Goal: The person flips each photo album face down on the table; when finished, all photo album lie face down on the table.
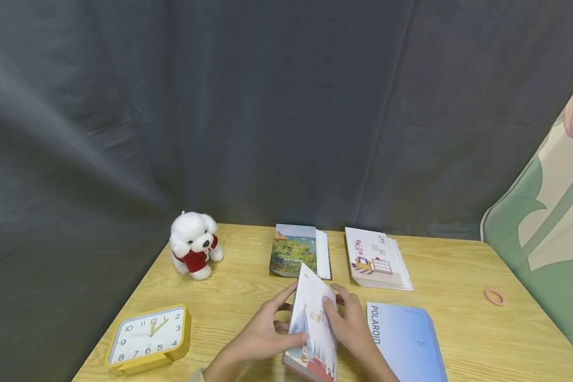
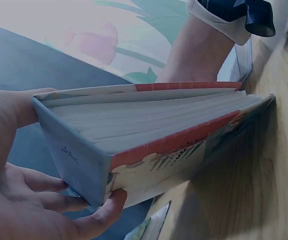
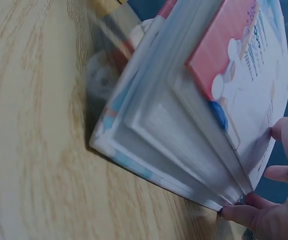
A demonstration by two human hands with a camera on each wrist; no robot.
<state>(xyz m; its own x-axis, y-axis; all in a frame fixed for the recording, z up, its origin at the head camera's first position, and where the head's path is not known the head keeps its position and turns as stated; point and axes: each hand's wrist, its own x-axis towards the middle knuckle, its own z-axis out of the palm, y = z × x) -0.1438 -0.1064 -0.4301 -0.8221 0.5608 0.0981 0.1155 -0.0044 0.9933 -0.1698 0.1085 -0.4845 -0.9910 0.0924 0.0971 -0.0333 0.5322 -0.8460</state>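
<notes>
Clearly, you have the thick illustrated photo album [image 1: 310, 307] grasped in both hands, tilted up above the wooden table [image 1: 458, 268] at its near side. Your left hand [image 1: 269, 331] grips it from the left with the thumb across the cover, and your right hand [image 1: 347, 321] holds the opposite side, its thumb pressed against the front. Your left wrist view brings out the pale blue spine [image 2: 74, 155], with a small printed mark, held between your thumb and fingers. From your right wrist you get the page edges [image 3: 178, 135], parted into thick sections, with your fingertips at the cover's edge. Whether the lower corner touches the wood, you cannot tell.

Only the head view gives you the whole layout: a plush white dog [image 1: 193, 246] in a red top stands behind a yellow alarm clock [image 1: 148, 339] on the left. Beyond your hands lie a landscape-covered album [image 1: 293, 249] and a white room-print album [image 1: 374, 262]; a blue POLAROID album [image 1: 406, 339] lies just beside your right hand, and a pink ring [image 1: 494, 297] farther right.
</notes>
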